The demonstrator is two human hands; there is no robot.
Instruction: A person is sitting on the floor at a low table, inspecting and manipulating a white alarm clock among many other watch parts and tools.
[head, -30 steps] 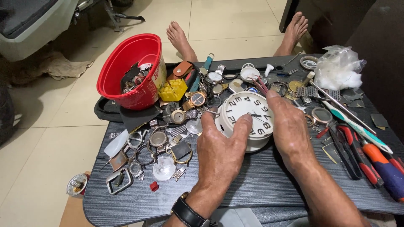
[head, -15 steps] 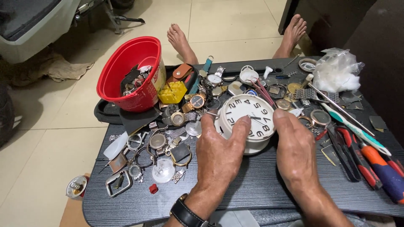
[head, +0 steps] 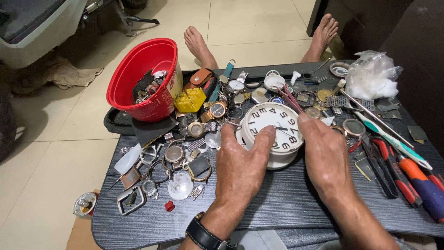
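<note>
A round white table clock with black numerals lies face up in the middle of a dark grey tabletop. My left hand, with a black wristwatch on its wrist, rests its fingers on the clock's left rim and face. My right hand touches the clock's right edge with its fingertips. Both hands frame the clock from the near side.
A red plastic tub of parts stands at the back left. Watches, straps and cases lie scattered left of the clock. Pliers and screwdrivers lie at the right, a crumpled plastic bag behind them. Two bare feet rest beyond the table.
My right hand has drawn back off the clock's top right toward its right edge. The left hand has stayed on the clock's left side.
</note>
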